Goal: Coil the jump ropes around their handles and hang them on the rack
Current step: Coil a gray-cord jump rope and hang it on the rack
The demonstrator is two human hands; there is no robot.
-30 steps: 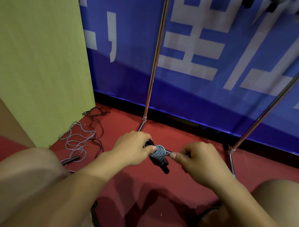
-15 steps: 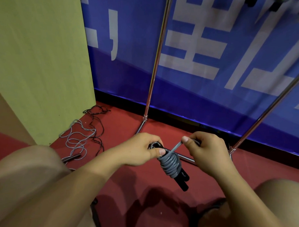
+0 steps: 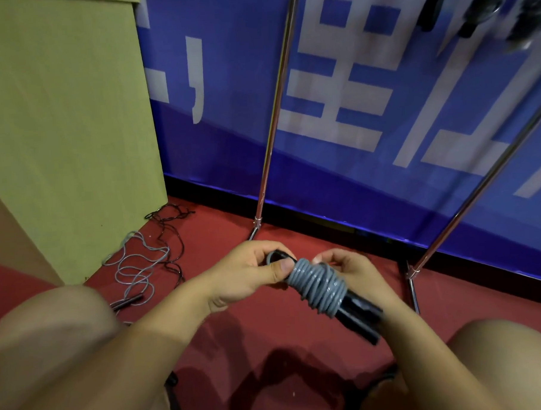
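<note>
Pinching the handles' top, the left hand steadies while the right hand now tucks the tail behind the grey coil; winding looks finished, hanging next.

Both forearms reach forward from the lower corners of the view and meet near the middle, above the person's bare knees. The left hand comes in from the left with its fingers curled and its thumb laid flat across the top, pinching what it holds. The right hand sits just beside it, wrist bent, fingers curled over toward the left hand, its fingertips close to the left thumb.
</note>
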